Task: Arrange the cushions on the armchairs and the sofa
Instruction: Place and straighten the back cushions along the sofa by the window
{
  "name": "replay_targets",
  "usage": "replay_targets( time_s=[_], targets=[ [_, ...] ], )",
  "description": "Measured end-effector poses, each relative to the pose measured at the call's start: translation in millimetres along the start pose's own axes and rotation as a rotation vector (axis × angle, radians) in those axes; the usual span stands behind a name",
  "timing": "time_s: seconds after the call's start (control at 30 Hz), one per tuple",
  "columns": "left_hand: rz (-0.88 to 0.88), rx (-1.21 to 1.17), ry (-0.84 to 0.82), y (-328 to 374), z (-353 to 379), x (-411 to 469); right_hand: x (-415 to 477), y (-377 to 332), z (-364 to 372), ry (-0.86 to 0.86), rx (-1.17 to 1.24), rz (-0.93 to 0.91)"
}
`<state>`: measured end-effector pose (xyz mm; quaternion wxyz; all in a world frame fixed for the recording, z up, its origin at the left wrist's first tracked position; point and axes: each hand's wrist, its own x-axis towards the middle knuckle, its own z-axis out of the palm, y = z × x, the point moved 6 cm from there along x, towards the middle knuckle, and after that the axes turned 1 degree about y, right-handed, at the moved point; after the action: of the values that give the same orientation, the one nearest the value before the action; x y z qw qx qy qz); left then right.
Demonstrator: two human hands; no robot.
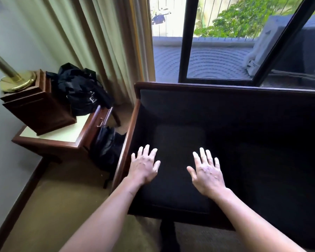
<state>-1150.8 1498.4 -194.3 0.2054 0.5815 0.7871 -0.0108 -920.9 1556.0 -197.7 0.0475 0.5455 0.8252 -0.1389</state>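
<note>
A dark seat with a brown wooden frame (129, 135) stands under the window; its right end runs out of view. A dark seat cushion (173, 142) lies flat in its left part. My left hand (144, 166) hovers palm down over the cushion's left side, fingers spread and empty. My right hand (206, 173) does the same over the cushion's right side. Whether the palms touch the fabric I cannot tell. The right part of the seat is too dark to make out.
Left of the seat stands a wooden side table (62, 137) with a lamp on a wooden base (38, 108) and black bags (80, 90). Another dark bag (105, 146) sits between table and seat. Curtains (102, 42) and a window (216, 51) are behind.
</note>
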Motion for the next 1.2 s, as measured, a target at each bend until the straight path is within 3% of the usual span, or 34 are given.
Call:
replay_targets(
  time_s=[0.2,0.37,0.6,0.7,0.87,1.1,1.2],
  targets=[
    [-0.092,-0.133,-0.094,-24.9,41.4,96.6,83.3,25.1,50.6,-0.084,0.029,0.095],
    [-0.299,-0.410,-0.150,-50.2,94.0,159.5,144.4,58.5,111.4,-0.182,0.080,0.221],
    [-0.574,-0.706,-0.129,-87.2,163.3,216.5,196.8,105.4,186.9,-0.172,0.349,0.645],
    [-0.664,-0.904,-0.116,-95.9,185.9,228.0,204.2,112.8,206.6,-0.073,0.445,0.754],
    [-0.697,-1.044,-0.093,-111.8,207.2,244.1,207.4,124.2,225.6,0.077,0.410,0.761],
    [-0.742,-1.263,-0.382,-98.6,204.7,241.0,209.9,134.6,237.9,0.162,0.433,0.750],
    [-0.691,-1.297,-0.382,-89.4,191.8,233.0,207.4,141.4,236.0,0.170,0.463,0.741]
  ],
)
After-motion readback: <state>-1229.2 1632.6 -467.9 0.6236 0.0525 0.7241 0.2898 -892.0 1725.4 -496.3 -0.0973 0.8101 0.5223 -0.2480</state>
